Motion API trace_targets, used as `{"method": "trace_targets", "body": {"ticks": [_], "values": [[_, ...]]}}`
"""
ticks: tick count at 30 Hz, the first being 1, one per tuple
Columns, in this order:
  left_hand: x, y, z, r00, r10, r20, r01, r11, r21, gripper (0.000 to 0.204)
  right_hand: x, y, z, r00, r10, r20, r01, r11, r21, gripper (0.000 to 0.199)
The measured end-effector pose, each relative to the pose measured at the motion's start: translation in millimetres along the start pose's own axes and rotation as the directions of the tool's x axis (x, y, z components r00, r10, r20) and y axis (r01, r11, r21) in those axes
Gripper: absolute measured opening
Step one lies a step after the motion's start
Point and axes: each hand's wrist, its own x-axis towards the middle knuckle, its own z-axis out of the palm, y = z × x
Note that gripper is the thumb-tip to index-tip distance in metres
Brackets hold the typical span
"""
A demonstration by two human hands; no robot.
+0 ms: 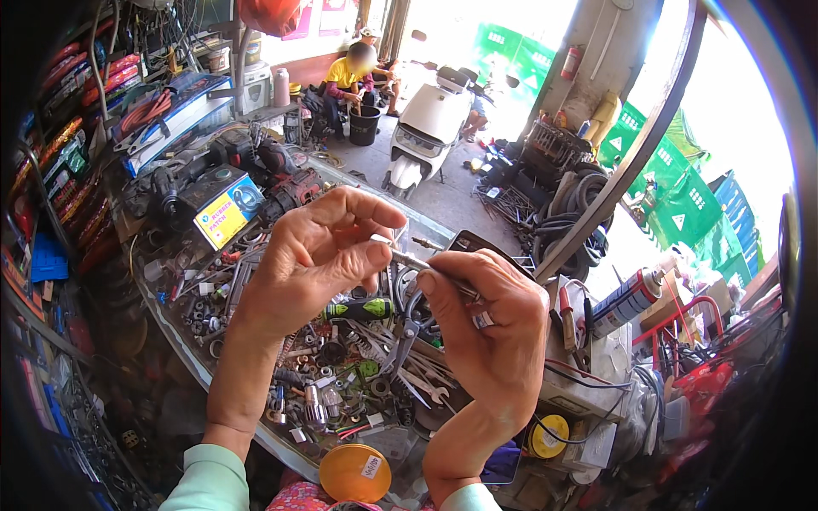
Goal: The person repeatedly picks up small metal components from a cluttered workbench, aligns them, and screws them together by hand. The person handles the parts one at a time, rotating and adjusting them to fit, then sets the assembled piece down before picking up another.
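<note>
Workbench tray [183, 336], long and glass-edged, heaped with nuts, springs, wrenches and bolts; taken as landmark for all places below.

Green signboards [682, 209] with white triangle marks, far right of the tray, leaning outdoors in bright light.

White scooter [426, 128], parked beyond the tray's far end.

Blue-and-yellow box [228, 209], rectangular with a printed label, at the tray's far left edge beside dark power tools.

Sealant cartridge [626, 298], a cylinder with red, white and blue label, lying tilted right of the tray.

Orange round lid [354, 473] bearing a small white sticker, at the tray's near edge.

Left hand [311, 260], above the tray's middle, fingers curled, thumb and forefinger pinched on the left end of a thin metal rod [407, 258].

Right hand [490, 328], just right of it, closed, with a ring on one finger; fingertips grip the same rod, and dark-handled pliers [407, 328] hang beneath the palm.
</note>
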Motion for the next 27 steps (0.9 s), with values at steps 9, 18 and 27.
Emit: {"method": "trace_targets", "body": {"ticks": [9,18,27], "values": [[1,10,-5,0.978,-0.206,0.033,0.208,0.971,-0.115,0.031,0,0,1,1.0,-0.019,0.005,0.019,1.0,0.022,0.008],[-1,8,-11,0.968,-0.244,0.058,0.247,0.968,-0.037,0.025,-1,1,1,0.999,-0.034,0.02,0.034,0.999,-0.005,0.009],[0,6,5,0.989,-0.135,-0.058,0.133,0.99,-0.034,0.024,-1,2,1,1.0,0.009,-0.026,-0.009,1.0,-0.019,0.008]]}}
